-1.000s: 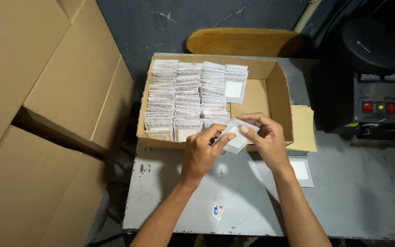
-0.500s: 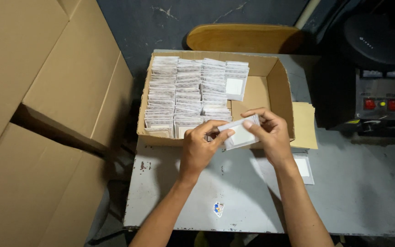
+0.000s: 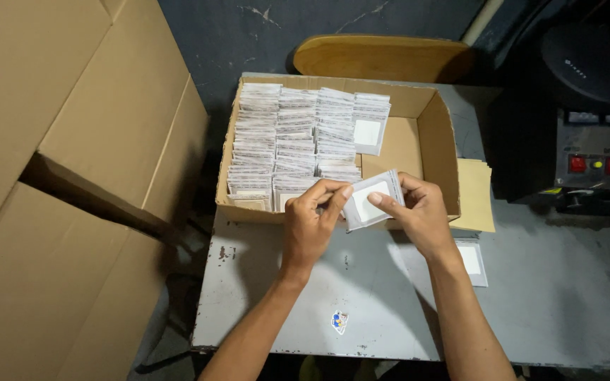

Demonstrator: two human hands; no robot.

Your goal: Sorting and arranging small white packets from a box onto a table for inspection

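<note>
Both hands hold one small flat packet (image 3: pixel 373 202), clear plastic with a white square inside, just above the near wall of an open cardboard box (image 3: pixel 438 152). My left hand (image 3: pixel 311 224) pinches the packet's left edge with thumb and fingers. My right hand (image 3: pixel 418 214) grips its right side, thumb on the front. Inside the box stand several tight rows of the same packets (image 3: pixel 298 141), filling its left part. One packet (image 3: pixel 368 132) leans upright at the end of the right row.
The box sits on a worn grey metal table (image 3: pixel 552 303). Another packet (image 3: pixel 471 259) lies flat on the table by my right forearm. Yellow paper (image 3: pixel 476 195) sticks out right of the box. A black machine (image 3: pixel 587 134) with red buttons stands right; large cartons (image 3: pixel 65 176) crowd the left.
Both hands lifted the packet slightly and turned it flatter toward me, so its white square now faces up. My left fingers shifted onto its left edge.
</note>
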